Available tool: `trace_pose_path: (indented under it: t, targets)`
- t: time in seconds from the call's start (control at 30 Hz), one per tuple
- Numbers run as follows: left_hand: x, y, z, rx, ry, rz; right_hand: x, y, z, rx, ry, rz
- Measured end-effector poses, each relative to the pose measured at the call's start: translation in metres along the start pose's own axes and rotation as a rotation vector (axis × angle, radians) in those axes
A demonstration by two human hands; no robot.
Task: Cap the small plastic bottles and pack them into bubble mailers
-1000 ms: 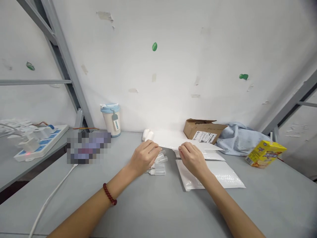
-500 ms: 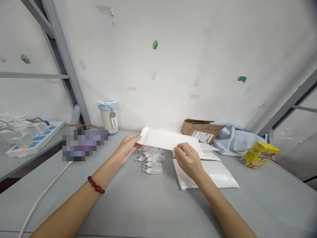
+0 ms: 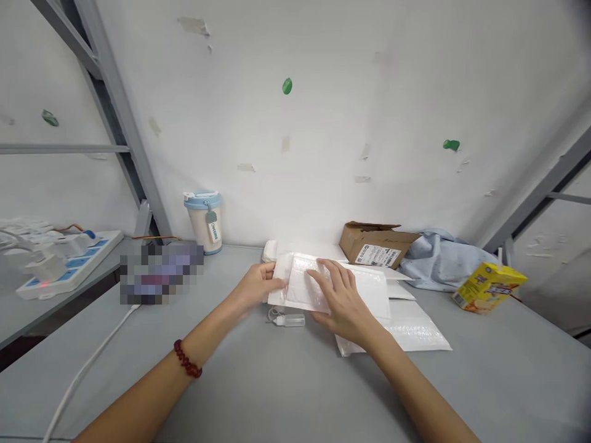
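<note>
My left hand (image 3: 256, 286) is closed in a pinch on the left end of a white bubble mailer (image 3: 302, 289), where a smooth flap strip shows. My right hand (image 3: 341, 295) lies across the mailer with its fingers spread on the upper face, the thumb by the lower edge. Just below the mailer sits a small clear squeeze bottle (image 3: 292, 320) with a white tip and a looped cap strap. Other such bottles are hidden under the mailer. More white bubble mailers (image 3: 415, 329) lie on the grey table to the right, partly beneath my right forearm.
Behind the mailers is an opened cardboard box (image 3: 376, 243) beside a crumpled light-blue cloth (image 3: 436, 258). A yellow carton (image 3: 489, 288) stands at right. On the left are a blue-lidded cup (image 3: 204, 224), a blurred-out object (image 3: 159, 271) with a white cable (image 3: 92, 363), and a power strip (image 3: 74, 264).
The held mailer has come lower and turned its bubbled face upward, covering most of the bottles. My right hand has gone from a closed grip on its edge to spread fingers on top.
</note>
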State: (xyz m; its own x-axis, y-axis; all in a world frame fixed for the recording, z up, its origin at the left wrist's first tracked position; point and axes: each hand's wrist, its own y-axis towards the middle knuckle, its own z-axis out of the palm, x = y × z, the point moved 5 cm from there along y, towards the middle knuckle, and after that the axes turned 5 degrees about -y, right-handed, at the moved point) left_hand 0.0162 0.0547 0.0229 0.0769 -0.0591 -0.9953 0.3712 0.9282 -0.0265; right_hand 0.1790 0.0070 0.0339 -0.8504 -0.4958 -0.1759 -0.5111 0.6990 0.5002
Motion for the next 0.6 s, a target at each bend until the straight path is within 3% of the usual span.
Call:
trace_pose_path:
  t: [0.23,0.6]
  targets:
    - [0.009,-0.006,0.029,0.166,0.07,0.074,0.006,-0.001,0.002,0.083,0.029,-0.013]
    - [0.013,-0.006,0.023,-0.014,0.233,0.035,0.007,0.0,-0.006,-0.005,0.048,-0.047]
